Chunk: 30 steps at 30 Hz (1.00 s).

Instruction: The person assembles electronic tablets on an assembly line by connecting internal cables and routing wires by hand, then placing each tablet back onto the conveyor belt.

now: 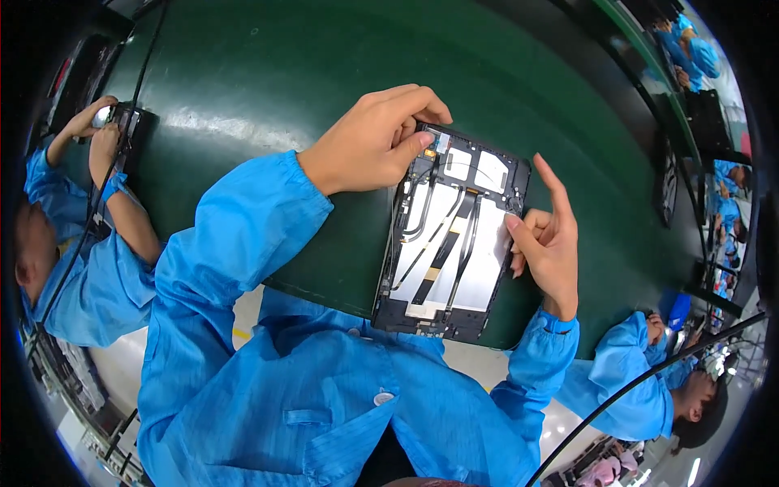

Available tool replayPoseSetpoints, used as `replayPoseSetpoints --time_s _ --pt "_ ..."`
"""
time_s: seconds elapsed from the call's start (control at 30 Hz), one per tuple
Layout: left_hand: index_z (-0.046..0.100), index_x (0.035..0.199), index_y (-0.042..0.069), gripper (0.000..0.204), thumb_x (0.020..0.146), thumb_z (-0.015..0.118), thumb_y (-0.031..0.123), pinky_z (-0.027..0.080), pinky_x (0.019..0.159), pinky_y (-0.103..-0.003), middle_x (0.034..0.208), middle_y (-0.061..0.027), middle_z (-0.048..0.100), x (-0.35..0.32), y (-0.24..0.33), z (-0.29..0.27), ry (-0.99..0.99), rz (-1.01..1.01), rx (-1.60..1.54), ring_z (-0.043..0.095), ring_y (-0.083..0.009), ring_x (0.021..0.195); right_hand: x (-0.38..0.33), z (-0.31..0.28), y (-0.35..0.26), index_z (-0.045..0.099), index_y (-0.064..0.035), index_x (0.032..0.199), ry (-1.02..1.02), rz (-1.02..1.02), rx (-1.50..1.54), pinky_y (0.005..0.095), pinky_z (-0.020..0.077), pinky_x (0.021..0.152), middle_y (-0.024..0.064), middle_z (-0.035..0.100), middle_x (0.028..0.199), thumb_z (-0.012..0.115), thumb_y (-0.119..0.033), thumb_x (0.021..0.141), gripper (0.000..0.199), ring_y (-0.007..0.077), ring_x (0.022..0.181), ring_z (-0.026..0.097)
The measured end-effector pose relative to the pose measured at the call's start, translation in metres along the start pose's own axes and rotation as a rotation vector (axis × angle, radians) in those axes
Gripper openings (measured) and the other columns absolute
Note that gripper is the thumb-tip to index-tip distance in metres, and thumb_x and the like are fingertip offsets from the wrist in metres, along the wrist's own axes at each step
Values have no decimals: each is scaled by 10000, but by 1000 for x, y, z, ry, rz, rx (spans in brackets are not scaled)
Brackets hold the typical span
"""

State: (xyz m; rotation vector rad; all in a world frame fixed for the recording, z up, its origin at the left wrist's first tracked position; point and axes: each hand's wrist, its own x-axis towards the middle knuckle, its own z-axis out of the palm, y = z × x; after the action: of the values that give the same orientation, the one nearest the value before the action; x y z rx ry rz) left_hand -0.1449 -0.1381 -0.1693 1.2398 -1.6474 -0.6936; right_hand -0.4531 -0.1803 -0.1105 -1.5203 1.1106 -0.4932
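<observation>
An opened tablet, its inner side up, tilts over the front edge of the green bench. Silver plates, black flat cables and thin wires show inside its black frame. My left hand grips the upper left corner, thumb on top near a small blue and orange part, the other fingers curled behind. On the right edge, my right hand pinches the frame between its thumb and curled fingers, with the index finger stretched up and off the tablet. What the fingers do beneath the tablet is hidden.
The green bench top spreads ahead. A co-worker on the left handles a dark device; another person sits at the right. Black cables cross both sides. Shelving runs along the far right.
</observation>
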Motion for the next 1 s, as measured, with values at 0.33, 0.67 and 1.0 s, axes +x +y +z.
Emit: replayPoseSetpoints --time_s 0.33,0.67,1.0 --pt "619 1454 38 732 736 725 133 393 1149 -497 1331 -175 628 9 -7 -16 -247 237 190 538 -387 1263 38 19 -15 800 -69 1033 151 -704 -709 444 493 945 144 682 1147 802 -76 833 200 351 1109 586" --pt "505 1583 46 938 685 754 154 413 1160 -518 1432 -209 570 9 -8 -22 -345 189 132 507 -416 1315 65 43 -23 737 -73 984 -78 -694 -748 505 445 1093 146 646 1275 836 -82 838 176 401 1287 540" --pt "520 1611 97 946 731 862 165 457 1157 -501 1406 -219 578 12 -5 -25 -349 195 162 511 -411 1339 54 57 -20 731 -69 965 149 -873 -831 440 440 883 69 685 1027 828 -12 812 189 305 1039 597"
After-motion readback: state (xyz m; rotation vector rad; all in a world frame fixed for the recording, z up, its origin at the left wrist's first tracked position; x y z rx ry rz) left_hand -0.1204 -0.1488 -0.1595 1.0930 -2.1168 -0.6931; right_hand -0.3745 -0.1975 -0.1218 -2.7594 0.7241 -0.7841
